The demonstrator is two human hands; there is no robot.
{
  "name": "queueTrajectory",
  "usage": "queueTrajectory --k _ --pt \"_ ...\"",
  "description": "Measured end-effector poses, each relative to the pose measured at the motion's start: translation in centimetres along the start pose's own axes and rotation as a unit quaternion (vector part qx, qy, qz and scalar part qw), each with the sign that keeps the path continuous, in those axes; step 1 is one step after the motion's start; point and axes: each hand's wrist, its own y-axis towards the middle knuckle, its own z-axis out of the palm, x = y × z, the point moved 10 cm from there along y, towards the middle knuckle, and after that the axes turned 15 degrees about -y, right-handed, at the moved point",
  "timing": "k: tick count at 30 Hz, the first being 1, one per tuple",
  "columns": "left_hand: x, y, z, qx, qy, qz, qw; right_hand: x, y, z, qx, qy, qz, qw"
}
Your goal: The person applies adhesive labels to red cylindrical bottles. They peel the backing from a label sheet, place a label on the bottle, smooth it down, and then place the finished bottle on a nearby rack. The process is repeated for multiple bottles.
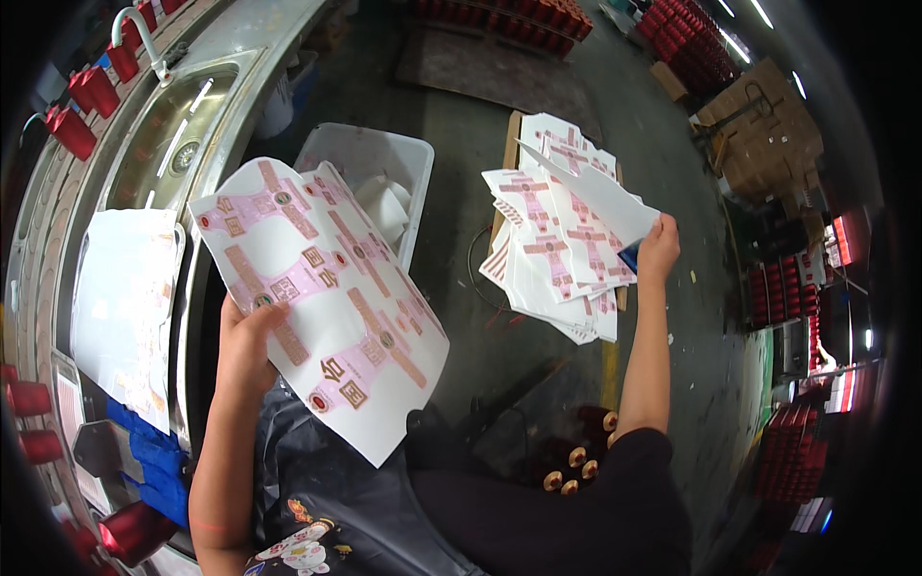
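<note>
Left, printed sheet (322, 298) beside bin (370, 154)

The single head view is looking steeply down from above, close over the left hand (245, 331) and right hand (658, 252), facing the floor (461, 125), its fisheye rim bending the sink (168, 134) at left.
</note>
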Motion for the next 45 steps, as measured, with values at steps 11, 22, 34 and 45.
queueTrajectory --k 11,22,34,45 --pt "-0.2 -0.1 0.6 0.011 -0.011 -0.001 1.000 1.4 -6.5 3.5 0.070 -0.007 -0.027 0.997" --pt "1.3 0.5 1.4 0.038 -0.027 -0.041 0.998 6.8 -10.2 -0.7 0.059 0.082 0.021 0.995" --pt "4.7 1.1 5.0 0.044 -0.132 -0.119 0.983 31.1 -17.4 -18.1 0.129 0.458 -0.243 0.845" --pt "2.1 -3.0 -3.4 0.006 -0.120 -0.082 0.989 37.9 -24.2 -20.5 0.274 0.568 -0.440 0.639"
